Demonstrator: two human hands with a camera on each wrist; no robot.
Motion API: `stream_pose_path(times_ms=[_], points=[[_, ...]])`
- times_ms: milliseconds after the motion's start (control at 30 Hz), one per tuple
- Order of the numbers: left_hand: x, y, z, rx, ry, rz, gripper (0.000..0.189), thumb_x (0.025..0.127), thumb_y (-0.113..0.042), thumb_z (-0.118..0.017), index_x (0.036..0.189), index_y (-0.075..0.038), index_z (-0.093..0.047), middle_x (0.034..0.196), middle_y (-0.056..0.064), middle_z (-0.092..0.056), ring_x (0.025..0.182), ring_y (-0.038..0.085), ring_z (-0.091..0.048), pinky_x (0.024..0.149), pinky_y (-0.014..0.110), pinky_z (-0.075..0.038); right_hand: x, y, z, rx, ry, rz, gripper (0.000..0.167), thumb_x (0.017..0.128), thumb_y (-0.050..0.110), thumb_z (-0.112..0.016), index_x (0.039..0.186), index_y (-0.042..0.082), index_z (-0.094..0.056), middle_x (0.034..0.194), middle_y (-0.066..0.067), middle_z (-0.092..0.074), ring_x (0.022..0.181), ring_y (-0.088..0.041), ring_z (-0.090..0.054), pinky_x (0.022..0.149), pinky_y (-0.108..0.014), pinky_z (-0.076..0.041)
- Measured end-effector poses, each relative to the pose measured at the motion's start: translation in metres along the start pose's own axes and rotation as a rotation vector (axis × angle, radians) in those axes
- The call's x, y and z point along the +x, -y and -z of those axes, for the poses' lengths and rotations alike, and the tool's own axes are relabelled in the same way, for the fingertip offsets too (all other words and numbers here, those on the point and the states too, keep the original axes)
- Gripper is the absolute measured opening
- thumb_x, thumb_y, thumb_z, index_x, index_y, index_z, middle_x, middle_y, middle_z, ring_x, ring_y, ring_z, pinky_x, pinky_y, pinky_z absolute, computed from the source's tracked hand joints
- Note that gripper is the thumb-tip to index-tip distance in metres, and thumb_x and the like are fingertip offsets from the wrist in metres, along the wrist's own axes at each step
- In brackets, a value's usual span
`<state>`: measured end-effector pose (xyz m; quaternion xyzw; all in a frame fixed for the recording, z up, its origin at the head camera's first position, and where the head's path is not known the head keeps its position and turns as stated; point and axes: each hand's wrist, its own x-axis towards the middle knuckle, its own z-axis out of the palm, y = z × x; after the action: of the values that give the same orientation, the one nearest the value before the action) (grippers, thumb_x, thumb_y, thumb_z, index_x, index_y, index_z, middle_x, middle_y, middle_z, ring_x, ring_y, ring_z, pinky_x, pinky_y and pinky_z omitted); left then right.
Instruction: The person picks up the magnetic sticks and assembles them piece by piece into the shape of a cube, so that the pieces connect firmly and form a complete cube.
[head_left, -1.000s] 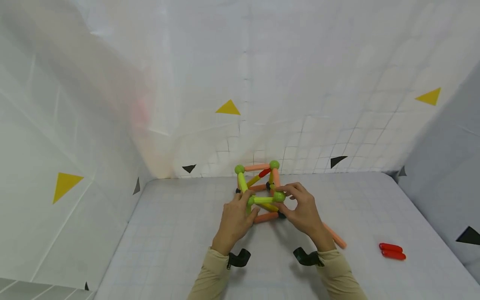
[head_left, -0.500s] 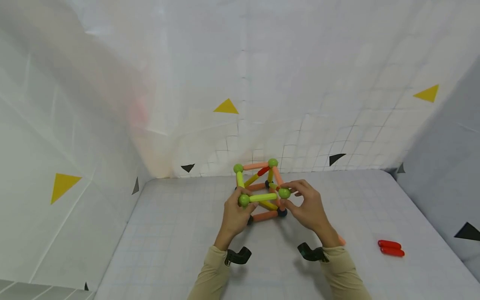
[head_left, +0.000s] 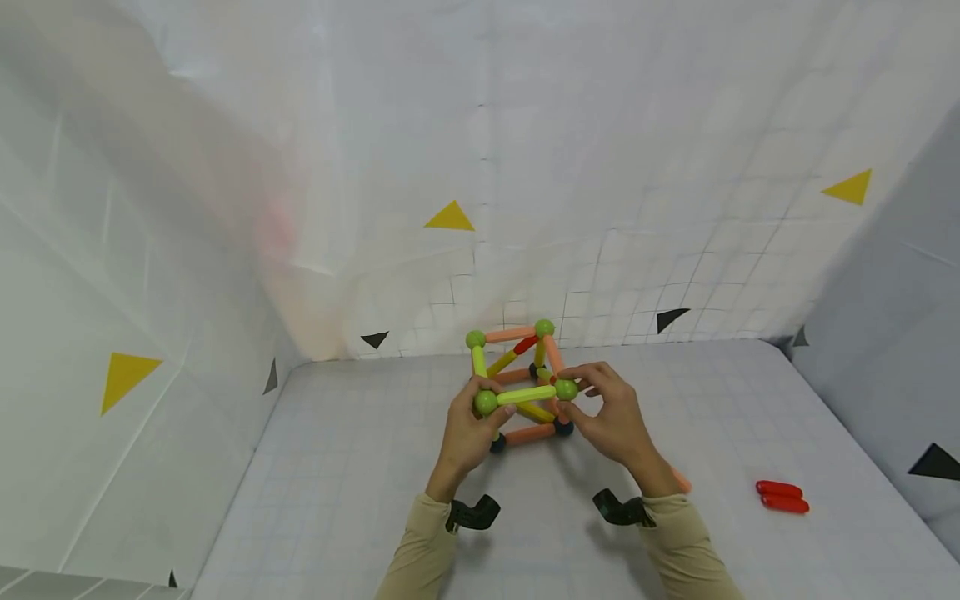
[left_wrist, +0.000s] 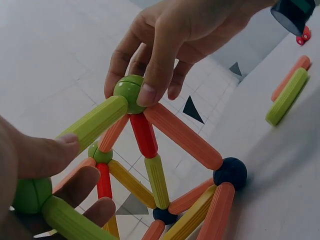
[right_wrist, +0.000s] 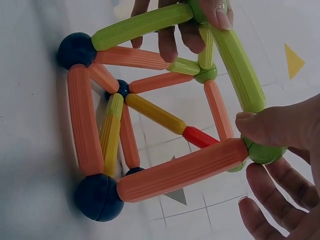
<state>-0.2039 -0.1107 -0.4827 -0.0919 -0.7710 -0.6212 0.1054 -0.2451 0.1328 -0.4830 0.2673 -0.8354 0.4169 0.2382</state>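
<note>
A cube-like frame of ribbed magnetic rods and balls stands on the table. Its upper balls are green, its lower balls dark blue [right_wrist: 100, 197]. At the near upper left corner my left hand [head_left: 467, 429] holds a green ball [head_left: 486, 402], the thumb beside a lime rod [head_left: 527, 395]. My right hand [head_left: 615, 421] pinches the near upper right green ball [left_wrist: 129, 94] between thumb and fingers. That ball meets the lime rod's right end, and a peach rod [right_wrist: 185, 170] runs from it down to a dark blue ball. Diagonals of yellow and red rods [right_wrist: 200, 137] cross the frame's sides.
Two short red rods [head_left: 783, 497] lie side by side at the right of the table. A loose peach rod [left_wrist: 295, 72] and a lime rod [left_wrist: 287, 97] lie beyond the right hand. A white gridded wall [head_left: 637, 250] rises behind the frame.
The right ball came away from the lime rod's end, leaving a small gap half a second ago, and now touches it again. The left hand and its ball have shifted slightly left.
</note>
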Motion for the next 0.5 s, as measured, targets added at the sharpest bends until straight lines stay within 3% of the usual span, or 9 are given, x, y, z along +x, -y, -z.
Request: stream_pose_path(times_ms=[167, 300, 400, 500], points=[[-0.003, 0.0, -0.001, 0.054, 0.001, 0.0, 0.023, 0.097, -0.015, -0.078, 0.117, -0.016, -0.066, 0.117, 0.01, -0.066, 0.096, 0.018, -0.059, 0.084, 0.033, -0.051, -0.002, 0.002, 0.002, -0.007, 0.009, -0.007, 0.047, 0.081, 0.006, -0.092, 0.124, 0.011, -0.073, 0.116, -0.008, -0.069, 0.097, -0.023, -0.069, 0.078, -0.044, -0.059], [-0.003, 0.0, 0.0, 0.128, 0.009, -0.021, 0.023, 0.098, -0.018, -0.078, 0.117, -0.018, -0.066, 0.117, 0.009, -0.07, 0.097, 0.018, -0.062, 0.087, 0.039, -0.053, -0.002, -0.001, 0.01, -0.009, 0.063, -0.041, 0.059, 0.083, 0.007, -0.091, 0.137, 0.01, -0.067, 0.122, -0.012, -0.069, 0.1, -0.027, -0.071, 0.08, -0.049, -0.058], [-0.002, -0.001, 0.002, 0.182, 0.009, -0.047, 0.023, 0.098, -0.019, -0.079, 0.117, -0.017, -0.066, 0.114, 0.009, -0.072, 0.094, 0.018, -0.063, 0.086, 0.041, -0.054, -0.004, -0.011, 0.027, -0.028, 0.151, -0.147, 0.069, 0.087, 0.014, -0.089, 0.148, 0.011, -0.057, 0.129, -0.018, -0.067, 0.106, -0.033, -0.071, 0.084, -0.054, -0.058], [0.0, -0.001, 0.005, 0.236, 0.007, -0.063, 0.024, 0.097, -0.019, -0.079, 0.117, -0.017, -0.067, 0.11, 0.008, -0.073, 0.091, 0.017, -0.063, 0.082, 0.037, -0.053, -0.011, -0.027, 0.05, -0.091, 0.295, -0.322, 0.07, 0.094, 0.028, -0.083, 0.153, 0.01, -0.051, 0.136, -0.024, -0.064, 0.115, -0.042, -0.068, 0.089, -0.059, -0.057]])
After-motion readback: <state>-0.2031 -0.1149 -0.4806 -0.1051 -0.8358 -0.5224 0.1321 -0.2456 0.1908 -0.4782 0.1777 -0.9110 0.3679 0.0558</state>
